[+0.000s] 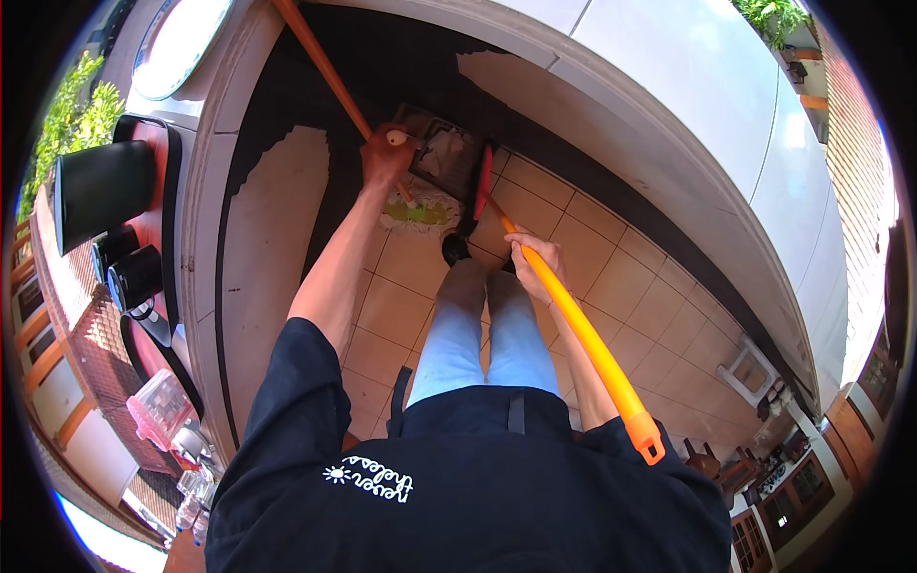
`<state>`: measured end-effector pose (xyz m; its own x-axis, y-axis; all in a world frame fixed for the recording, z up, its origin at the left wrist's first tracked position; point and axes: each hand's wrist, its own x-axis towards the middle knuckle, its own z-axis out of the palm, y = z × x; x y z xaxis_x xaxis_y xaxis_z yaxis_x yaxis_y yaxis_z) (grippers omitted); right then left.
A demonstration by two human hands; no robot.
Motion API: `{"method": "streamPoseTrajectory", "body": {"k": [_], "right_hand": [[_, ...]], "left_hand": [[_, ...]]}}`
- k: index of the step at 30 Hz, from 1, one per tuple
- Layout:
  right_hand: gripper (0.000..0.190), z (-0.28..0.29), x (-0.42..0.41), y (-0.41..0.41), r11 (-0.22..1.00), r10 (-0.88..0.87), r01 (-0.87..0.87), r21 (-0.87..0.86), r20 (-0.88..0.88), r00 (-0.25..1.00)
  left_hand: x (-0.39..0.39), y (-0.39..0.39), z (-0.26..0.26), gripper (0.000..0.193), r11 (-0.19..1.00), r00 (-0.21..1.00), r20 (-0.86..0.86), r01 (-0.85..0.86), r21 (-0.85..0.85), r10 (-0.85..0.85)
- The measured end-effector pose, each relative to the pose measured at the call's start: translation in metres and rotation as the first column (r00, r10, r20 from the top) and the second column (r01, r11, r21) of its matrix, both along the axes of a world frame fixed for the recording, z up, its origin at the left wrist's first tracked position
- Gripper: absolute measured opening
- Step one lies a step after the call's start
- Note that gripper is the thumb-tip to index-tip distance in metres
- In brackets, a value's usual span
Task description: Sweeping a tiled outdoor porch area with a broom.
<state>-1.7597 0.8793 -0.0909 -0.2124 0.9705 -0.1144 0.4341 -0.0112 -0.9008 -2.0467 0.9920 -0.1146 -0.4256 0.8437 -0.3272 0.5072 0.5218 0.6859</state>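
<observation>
My left hand is closed around an upright handle with a white rounded end, which seems to belong to the grey dustpan below. Pale crumpled scraps lie in the pan. The orange pole of a mop passes at the same hand; whether the fingers hold it too, I cannot tell. Its green mop head with white fringe rests on the floor. My right hand grips the orange-yellow handle of a broom. The broom's pink head stands at the pan's right edge.
Beige floor tiles lie under my feet, between a pale counter on the left and a curved white counter. Black canisters stand on a tray at left, near clear plastic containers. A white stool is at right.
</observation>
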Motion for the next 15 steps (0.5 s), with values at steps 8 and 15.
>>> {"method": "streamPoseTrajectory", "body": {"k": [8,15], "right_hand": [[0.016,-0.009,-0.044,0.035,0.99,0.123,-0.122,0.068,-0.016,0.992],[0.016,0.019,-0.099,0.103,0.925,0.132,-0.133,-0.356,-0.028,0.991]], "left_hand": [[-0.017,0.011,-0.001,0.034,0.999,0.999,-0.022,-0.048,0.001,0.048],[-0.022,0.023,-0.008,0.035,0.998,0.997,-0.062,-0.051,0.039,0.053]]}}
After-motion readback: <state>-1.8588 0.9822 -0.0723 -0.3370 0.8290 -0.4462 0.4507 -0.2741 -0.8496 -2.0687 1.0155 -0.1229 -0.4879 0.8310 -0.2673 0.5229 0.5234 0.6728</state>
